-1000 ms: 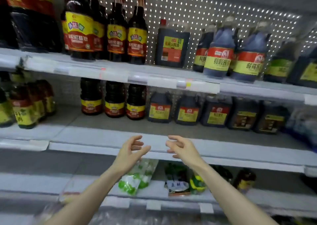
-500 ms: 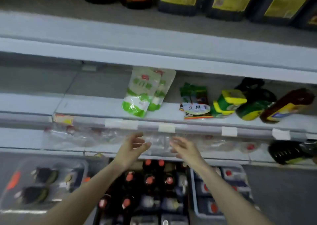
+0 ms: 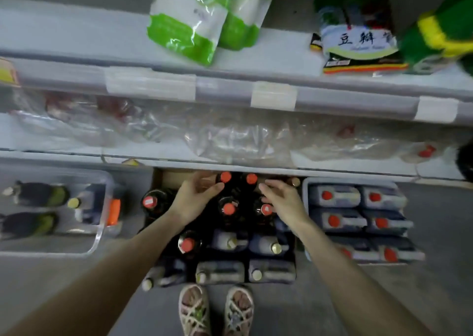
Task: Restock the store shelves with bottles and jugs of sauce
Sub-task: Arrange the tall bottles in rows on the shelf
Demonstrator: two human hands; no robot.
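Observation:
On the floor in front of me stands an open box (image 3: 158,179) packed with dark sauce bottles (image 3: 228,209) with red caps and several jugs (image 3: 220,271) with pale caps. My left hand (image 3: 194,197) and my right hand (image 3: 282,198) hover over the red-capped bottles, fingers relaxed and apart, holding nothing. One red-capped bottle stands between the two hands. Whether the fingers touch any cap I cannot tell.
A blue crate (image 3: 304,195) of red-capped jugs sits to the right, a clear bin (image 3: 102,223) with bottles to the left. Above are a shelf with crumpled plastic wrap (image 3: 230,136) and a shelf with green pouches (image 3: 189,20). My feet (image 3: 215,310) stand by the box.
My view has swung down from the upper shelves to the floor. Both hands have come down with it, from the shelf edge to just above the bottles in the box.

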